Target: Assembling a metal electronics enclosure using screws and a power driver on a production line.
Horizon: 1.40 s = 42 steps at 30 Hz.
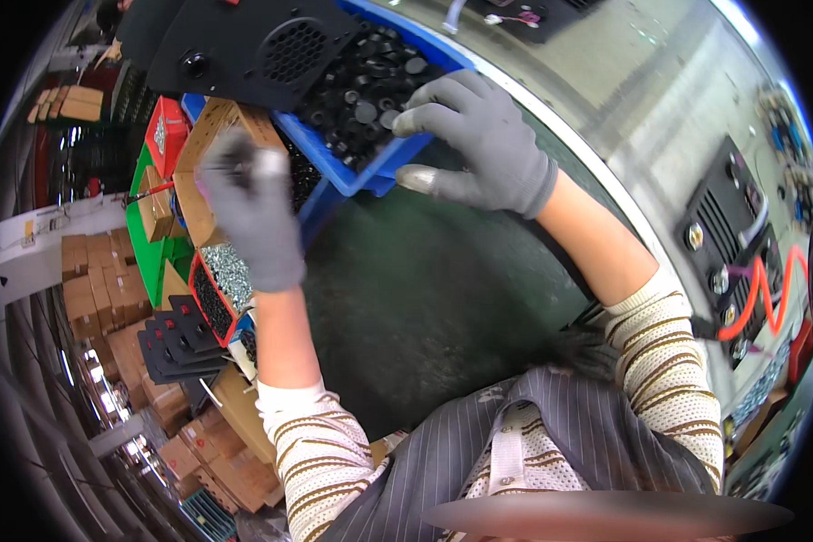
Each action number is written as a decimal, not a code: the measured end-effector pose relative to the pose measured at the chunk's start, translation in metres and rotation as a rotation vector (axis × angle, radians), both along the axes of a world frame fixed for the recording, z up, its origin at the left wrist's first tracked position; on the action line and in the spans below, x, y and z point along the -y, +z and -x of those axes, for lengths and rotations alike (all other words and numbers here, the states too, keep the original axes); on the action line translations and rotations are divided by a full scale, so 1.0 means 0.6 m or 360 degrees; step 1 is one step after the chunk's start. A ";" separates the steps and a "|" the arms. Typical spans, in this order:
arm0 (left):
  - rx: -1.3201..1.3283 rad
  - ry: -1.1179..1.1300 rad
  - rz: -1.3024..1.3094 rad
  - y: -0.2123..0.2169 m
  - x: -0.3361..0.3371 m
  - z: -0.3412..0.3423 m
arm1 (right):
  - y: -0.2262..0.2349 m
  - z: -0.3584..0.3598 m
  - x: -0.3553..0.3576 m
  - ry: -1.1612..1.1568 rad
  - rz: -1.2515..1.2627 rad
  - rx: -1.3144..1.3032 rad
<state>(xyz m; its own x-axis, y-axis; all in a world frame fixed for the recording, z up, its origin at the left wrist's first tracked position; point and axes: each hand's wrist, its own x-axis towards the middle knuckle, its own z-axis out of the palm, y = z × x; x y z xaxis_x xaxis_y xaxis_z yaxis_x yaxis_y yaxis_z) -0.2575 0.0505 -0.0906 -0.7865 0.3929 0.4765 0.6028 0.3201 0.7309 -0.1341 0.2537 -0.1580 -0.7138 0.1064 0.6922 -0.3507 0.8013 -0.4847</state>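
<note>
Both my hands wear grey gloves. My right hand (483,144) is over the right edge of a blue bin (334,172), its thumb held well apart from its bent fingers, open with nothing seen between them. Inside that bin lie many small round black caps (366,113). My left hand (253,212) is raised beside an open cardboard box (194,181). Motion smears its fingers, so whether they hold anything is unclear. A black panel (235,50) with a round honeycomb grille rests across the far left part of the bin.
A dark green work surface (406,316) lies in front of me. Left of it stand a red-rimmed tray of silvery and black screws (226,280) and stacked black panels (181,339). Further right are another black panel assembly (727,217) and a coiled orange hose (763,298).
</note>
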 end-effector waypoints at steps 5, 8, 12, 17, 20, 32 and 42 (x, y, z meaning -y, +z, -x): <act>-0.0302 -0.0901 0.0563 -0.105 0.006 -0.180 | -0.019 -0.184 0.058 0.0187 0.0418 0.0307; -0.0227 -0.1130 0.0572 -0.147 0.002 -0.270 | -0.035 -0.305 0.129 0.0213 0.0842 0.0300; -0.0436 -0.1368 0.0799 -0.158 -0.022 -0.345 | -0.030 -0.505 0.151 0.0251 0.0537 0.1000; -0.0892 -0.1431 0.0847 -0.179 -0.106 -0.378 | -0.003 -0.796 0.129 -0.0726 0.0343 0.1697; -0.1133 -0.1210 0.1095 -0.204 -0.175 -0.406 | 0.028 -1.030 0.122 -0.1629 0.0500 0.1777; -0.0950 -0.0672 0.1750 -0.214 -0.236 -0.467 | 0.143 -1.655 0.306 -0.4221 0.0149 0.2109; -0.1031 -0.0703 0.1755 -0.230 -0.239 -0.450 | 0.128 -1.708 0.240 -0.4148 0.0766 0.1706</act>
